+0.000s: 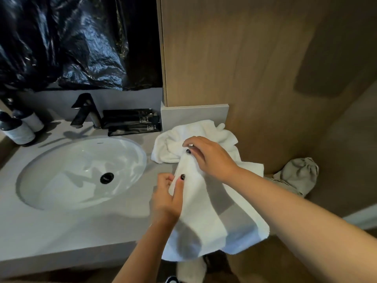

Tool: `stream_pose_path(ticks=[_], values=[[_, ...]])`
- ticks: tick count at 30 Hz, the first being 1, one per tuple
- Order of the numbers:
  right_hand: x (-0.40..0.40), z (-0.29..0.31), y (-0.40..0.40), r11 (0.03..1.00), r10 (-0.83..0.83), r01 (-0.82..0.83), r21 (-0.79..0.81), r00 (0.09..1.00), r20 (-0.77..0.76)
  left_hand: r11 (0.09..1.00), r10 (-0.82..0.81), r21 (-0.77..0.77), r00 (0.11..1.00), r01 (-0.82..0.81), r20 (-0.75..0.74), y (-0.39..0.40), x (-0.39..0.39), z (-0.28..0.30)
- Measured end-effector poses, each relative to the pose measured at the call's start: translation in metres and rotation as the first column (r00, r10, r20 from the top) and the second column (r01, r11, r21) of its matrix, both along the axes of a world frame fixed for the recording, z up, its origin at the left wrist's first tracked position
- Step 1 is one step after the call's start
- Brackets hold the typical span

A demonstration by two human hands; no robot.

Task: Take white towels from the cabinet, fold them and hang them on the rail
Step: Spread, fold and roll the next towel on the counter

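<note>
Edge of white terry towel (204, 201) is pinched by left hand (166, 198) near, right hand (206, 158) far; long axis runs between them.

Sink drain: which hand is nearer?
Left. The left hand pinches the white towel just right of the basin, closest to the sink drain. The right hand grips the towel farther right, toward the wood panel.

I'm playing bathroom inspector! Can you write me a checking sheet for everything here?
Surface: grey stone counter with oval white basin.
Job's things: flat white towel hanging over counter edge; crumpled white towel behind it.
Clutter: black tubes, two dark bottles, black tap.
Hands: left hand and right hand pinch the flat towel.
Cables: nothing seen.
Surroundings: wooden wall panel, black plastic sheet, grey cloth bag.
</note>
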State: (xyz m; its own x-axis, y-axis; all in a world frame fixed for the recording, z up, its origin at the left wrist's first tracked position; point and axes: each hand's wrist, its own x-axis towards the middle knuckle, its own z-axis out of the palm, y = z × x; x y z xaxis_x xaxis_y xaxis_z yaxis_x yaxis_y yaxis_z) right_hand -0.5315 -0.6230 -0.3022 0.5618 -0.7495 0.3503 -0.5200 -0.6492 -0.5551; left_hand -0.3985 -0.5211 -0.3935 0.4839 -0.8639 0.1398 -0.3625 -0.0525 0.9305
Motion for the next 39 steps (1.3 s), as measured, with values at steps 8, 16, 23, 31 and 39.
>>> stream_pose_path(ticks=[8,16,23,31,39], values=[[-0.094,0.052,0.015,0.968,-0.19,0.203,-0.148,0.976,0.103,0.963,-0.248,-0.072,0.958,0.26,0.148,0.027,-0.038,0.04],[-0.177,0.07,0.04,0.911,-0.386,0.413,-0.027,0.873,0.298,0.929,-0.345,0.047,0.815,0.366,0.465,0.046,-0.014,0.045],[-0.209,0.054,0.056,0.872,-0.476,0.487,0.059,0.812,0.338,0.925,-0.368,0.152,0.728,0.348,0.578,0.048,0.022,0.068],[-0.186,0.027,0.044,0.834,-0.547,0.542,0.102,0.836,0.032,0.899,-0.437,0.347,0.568,0.266,0.698,0.001,0.081,0.125],[-0.13,-0.034,0.014,0.682,-0.68,0.658,0.319,0.731,-0.054,0.815,-0.561,0.485,0.641,0.318,0.523,-0.04,0.126,0.068]])
